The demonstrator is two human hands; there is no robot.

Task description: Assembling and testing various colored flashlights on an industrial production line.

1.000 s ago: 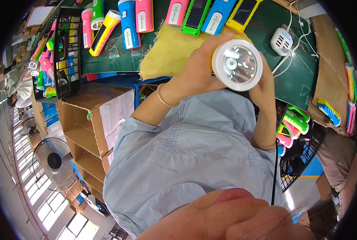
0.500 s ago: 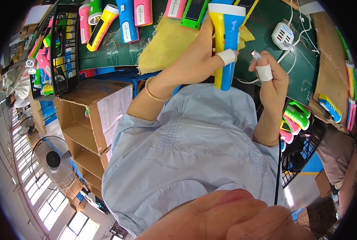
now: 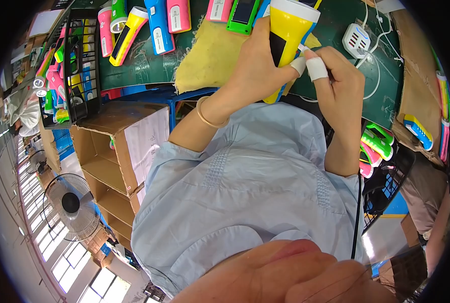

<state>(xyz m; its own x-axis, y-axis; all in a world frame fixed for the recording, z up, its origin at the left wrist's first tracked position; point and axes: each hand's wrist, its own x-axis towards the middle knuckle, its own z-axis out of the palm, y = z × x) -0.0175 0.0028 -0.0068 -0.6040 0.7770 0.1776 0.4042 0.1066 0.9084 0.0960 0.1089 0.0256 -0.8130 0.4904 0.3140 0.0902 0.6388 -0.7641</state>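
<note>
My left hand (image 3: 265, 65) is wrapped round a yellow and blue flashlight (image 3: 293, 29), its wide white head pointing up and away from me. A dark panel shows on its yellow side. Between thumb and forefinger my right hand (image 3: 338, 76) pinches a white charging cable plug (image 3: 302, 47), whose tip meets the side of the flashlight; whether it sits inside a socket I cannot tell. White tape wraps my left thumb and a finger of my right hand. Beneath the flashlight lies a yellow cloth (image 3: 204, 60) on the green table (image 3: 139, 70).
A white multi-port USB charger (image 3: 356, 40) with cables stands at the right. Several flashlights, among them a pink one (image 3: 178, 15) and a blue one (image 3: 159, 28), line the far side. A black basket (image 3: 83, 65) of flashlights is at the left, above cardboard shelves (image 3: 119, 146).
The flashlight has been turned so its dark panel shows, and tilted. My right hand has brought the cable plug left, up against the flashlight's side.
</note>
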